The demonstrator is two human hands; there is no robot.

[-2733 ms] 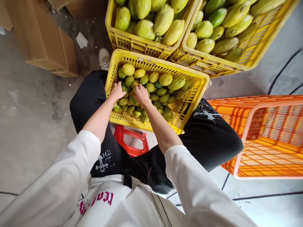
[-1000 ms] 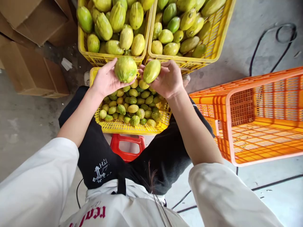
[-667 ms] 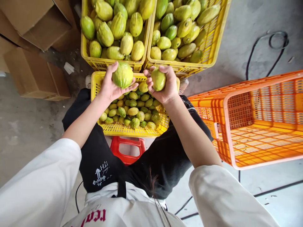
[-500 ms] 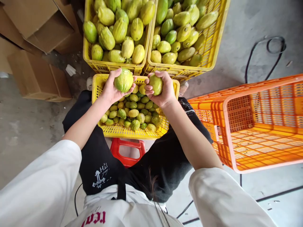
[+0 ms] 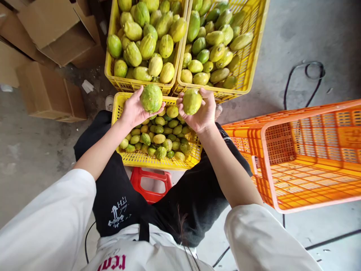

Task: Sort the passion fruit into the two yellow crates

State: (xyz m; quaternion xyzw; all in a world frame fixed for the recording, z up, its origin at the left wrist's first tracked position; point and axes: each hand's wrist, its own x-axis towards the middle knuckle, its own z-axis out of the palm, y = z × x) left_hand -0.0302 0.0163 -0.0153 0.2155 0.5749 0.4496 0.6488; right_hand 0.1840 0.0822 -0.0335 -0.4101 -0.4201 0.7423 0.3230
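Note:
My left hand (image 5: 134,110) holds a round, bumpy green-yellow fruit (image 5: 151,98), resting on the palm with the fingers under it and the thumb at its upper left side. A smoother yellow-green fruit (image 5: 192,101) is in my right hand (image 5: 205,114), with fingers and thumb curled about its sides. Both hands are raised over a shallow yellow crate (image 5: 153,162) that stands between my knees. Many small green and yellow fruits (image 5: 159,138), lemon-like in shape, lie in this crate, partly hidden by my hands.
Two deeper yellow crates, left (image 5: 108,71) and right (image 5: 255,71), hold larger oblong green-yellow fruits beyond the shallow one. An orange crate (image 5: 267,177) lies on its side at right. Cardboard boxes (image 5: 45,90) are at left. A red stool (image 5: 134,180) shows below; black cable (image 5: 287,84) crosses the floor.
Both fruits have been turned in my hands, and my right hand has opened a little and moved slightly right. The view has shifted a bit.

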